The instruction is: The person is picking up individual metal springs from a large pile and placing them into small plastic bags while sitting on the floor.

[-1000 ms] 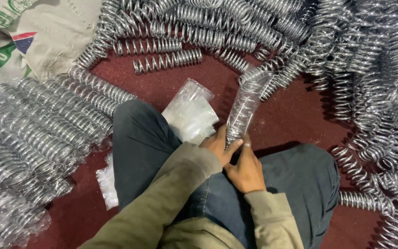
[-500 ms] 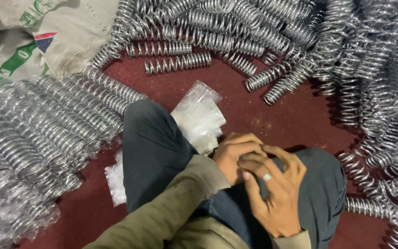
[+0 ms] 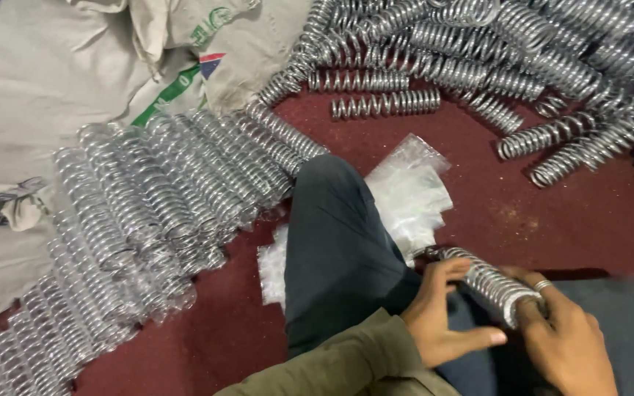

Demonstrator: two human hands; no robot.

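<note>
Both our hands are on one shiny coiled steel spring (image 3: 489, 282) that lies across our lap. Our left hand (image 3: 445, 319) is partly open, its fingers laid against the near side of the coil and the thumb stretched out below. Our right hand (image 3: 570, 337), a ring on one finger, is curled around the spring's lower end, closed on it.

A second ago the same two hands held a spring upright inside a clear sleeve; half a second ago they were bunched together with no spring showing. Now the coil lies tilted, bare metal as far as we can tell, its upper end pointing toward the stack of clear crinkled plastic bags (image 3: 405, 194) beside our dark trouser leg (image 3: 339, 249). We judge that one piece is finished and a fresh one has just been taken up.

Further out, on the dark red floor (image 3: 493, 213), a row of springs wrapped in clear film (image 3: 148, 205) lies side by side to our left, glossy and slightly blurred by the wrapping. Ahead and to the right sprawls a loose heap of unwrapped chrome-bright springs (image 3: 493, 59), ridged and hard-edged. Behind the wrapped row sits a pale woven sack (image 3: 60, 95), coarse and creased.
</note>
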